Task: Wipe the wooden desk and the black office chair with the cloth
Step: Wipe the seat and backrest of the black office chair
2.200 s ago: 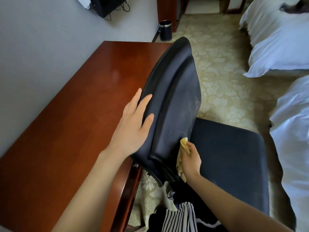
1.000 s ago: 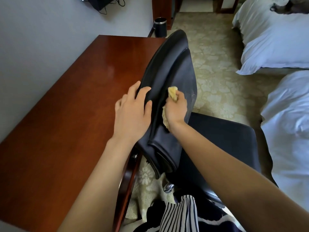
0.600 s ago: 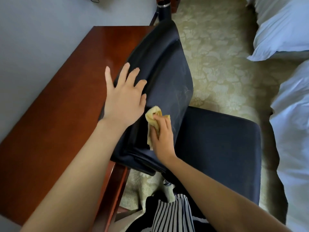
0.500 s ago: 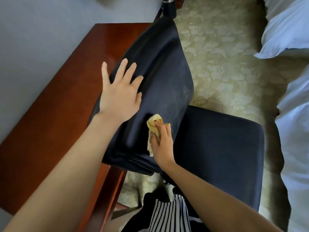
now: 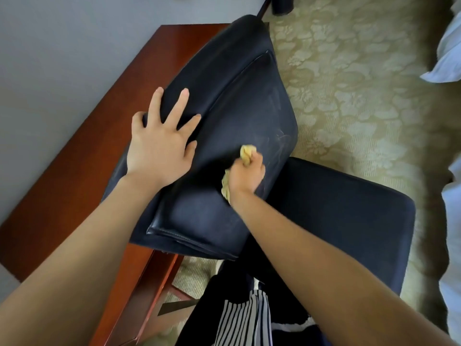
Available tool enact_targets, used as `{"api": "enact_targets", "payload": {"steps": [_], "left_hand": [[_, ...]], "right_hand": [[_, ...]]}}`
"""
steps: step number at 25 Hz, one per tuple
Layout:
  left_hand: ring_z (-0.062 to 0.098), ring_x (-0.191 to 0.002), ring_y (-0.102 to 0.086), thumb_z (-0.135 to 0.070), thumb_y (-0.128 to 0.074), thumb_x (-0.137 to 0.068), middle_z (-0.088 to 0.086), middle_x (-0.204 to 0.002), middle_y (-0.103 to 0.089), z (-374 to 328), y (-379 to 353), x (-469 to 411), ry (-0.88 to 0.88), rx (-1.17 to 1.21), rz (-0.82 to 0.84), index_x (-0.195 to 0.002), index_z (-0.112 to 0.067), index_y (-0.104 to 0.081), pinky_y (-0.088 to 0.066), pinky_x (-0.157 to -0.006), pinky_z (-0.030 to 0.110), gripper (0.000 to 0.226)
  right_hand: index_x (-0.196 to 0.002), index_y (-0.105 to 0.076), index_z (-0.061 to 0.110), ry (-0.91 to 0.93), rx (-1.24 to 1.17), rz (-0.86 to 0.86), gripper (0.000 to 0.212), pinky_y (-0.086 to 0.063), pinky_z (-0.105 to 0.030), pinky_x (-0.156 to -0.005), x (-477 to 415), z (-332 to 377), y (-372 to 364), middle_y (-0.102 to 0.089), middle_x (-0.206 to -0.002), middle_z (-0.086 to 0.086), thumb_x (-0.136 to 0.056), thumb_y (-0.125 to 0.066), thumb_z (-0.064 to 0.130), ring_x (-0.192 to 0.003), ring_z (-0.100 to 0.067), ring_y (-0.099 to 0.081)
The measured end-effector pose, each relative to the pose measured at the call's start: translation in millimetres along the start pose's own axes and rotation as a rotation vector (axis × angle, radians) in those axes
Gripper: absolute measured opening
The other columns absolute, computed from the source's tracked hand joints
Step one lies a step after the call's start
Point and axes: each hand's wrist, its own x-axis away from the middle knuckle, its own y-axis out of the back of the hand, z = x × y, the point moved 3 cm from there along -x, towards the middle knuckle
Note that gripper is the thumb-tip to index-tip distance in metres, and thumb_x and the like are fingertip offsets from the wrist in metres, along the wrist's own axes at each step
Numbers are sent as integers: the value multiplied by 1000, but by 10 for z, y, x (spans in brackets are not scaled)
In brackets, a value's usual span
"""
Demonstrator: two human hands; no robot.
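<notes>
The black office chair [image 5: 239, 101] stands beside the wooden desk [image 5: 82, 161], its backrest leaning over the desk's edge and its seat [image 5: 344, 221] to the right. My left hand [image 5: 159, 143] lies flat with spread fingers on the backrest's left side, thumb over its edge. My right hand [image 5: 247, 174] grips a crumpled yellow cloth [image 5: 247, 152] and presses it against the lower right part of the backrest. Faint smears show on the leather just right of the cloth.
A grey wall [image 5: 62, 58] runs along the desk's far side. Patterned beige carpet [image 5: 361, 83] covers the floor. White bedding [image 5: 449, 53] lies at the right edge, and a dark bin [image 5: 282, 5] stands at the top. Striped clothing [image 5: 244, 318] shows below.
The view has tilted further down over the backrest. My right hand with the cloth has shifted rightward across the backrest; my left hand has spread wider on the backrest's left side.
</notes>
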Motion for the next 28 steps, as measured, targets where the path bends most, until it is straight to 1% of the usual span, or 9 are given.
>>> {"api": "enact_targets", "payload": {"steps": [4, 8, 11, 15, 16, 19, 21, 25, 28], "left_hand": [[46, -141, -13, -34, -41, -95, 10, -158, -18, -22, 0, -26, -15, -7, -9, -139, -21, -47, -30, -96, 59, 46], [44, -142, -11, -33, -38, -97, 8, -159, -14, -25, -19, -4, 9, -28, 1, -141, -22, -44, -30, -98, 57, 46], [42, -143, -9, -34, -36, -98, 7, -159, -10, -18, -29, -20, 14, -49, 17, -143, -24, -41, -30, -100, 56, 46], [41, -144, -7, -36, -32, -99, 6, -160, -8, -8, -44, -25, 23, -67, 34, -144, -27, -38, -29, -102, 55, 47], [41, -144, -6, -36, -32, -99, 6, -160, -7, -12, -44, -27, 23, -72, 38, -145, -27, -37, -28, -102, 55, 47], [40, -144, -5, -38, -31, -99, 5, -160, -6, -17, -43, -42, 20, -68, 47, -145, -28, -35, -28, -103, 55, 48], [40, -144, -5, -38, -32, -98, 5, -160, -6, -16, -42, -36, 20, -62, 45, -145, -28, -35, -28, -103, 55, 48], [41, -143, -6, -38, -34, -97, 5, -160, -5, -18, -51, -23, 15, -79, 38, -145, -28, -35, -29, -102, 55, 49], [42, -143, -5, -38, -35, -97, 6, -160, -5, -25, -54, -28, 15, -66, 38, -145, -28, -36, -29, -102, 55, 49]], "right_hand": [[-123, -51, 14, 292, -49, 155, 41, -35, 3, -56, -105, 657, -297, -39, -116, -2, -85, -49, -2, -83, -8, -49], [-125, -50, 15, 628, 150, 269, 47, -38, -7, -75, 89, 341, -199, -35, -114, 6, -80, -52, -1, -99, -19, -48], [-128, -46, 18, 422, 173, 264, 51, -40, -10, -83, 138, -251, 0, -32, -120, 3, -82, -50, -3, -102, -18, -47], [-136, -39, 17, 174, 173, 184, 55, -32, 4, -76, 156, -747, 169, -28, -126, 2, -86, -50, -4, -96, 11, -46], [-137, -37, 16, 95, 177, 152, 55, -32, 1, -78, 142, -828, 197, -30, -130, -1, -87, -50, -2, -97, 9, -46], [-135, -40, 13, -266, 172, 26, 46, -35, -25, -84, 44, -958, 253, -38, -136, -13, -90, -51, 7, -107, -23, -48], [-131, -43, 10, -388, 152, -40, 40, -38, -29, -79, -71, -813, 230, -43, -132, -16, -91, -48, 8, -96, -26, -50], [-132, -42, 8, -220, 136, -86, 40, -38, -30, -92, -382, -140, 59, -40, -136, -17, -92, -45, 8, -112, -33, -50], [-136, -41, 10, 40, 173, -18, 43, -28, -14, -69, -512, 466, -172, -40, -136, -15, -93, -42, 5, -114, -29, -48]]}}
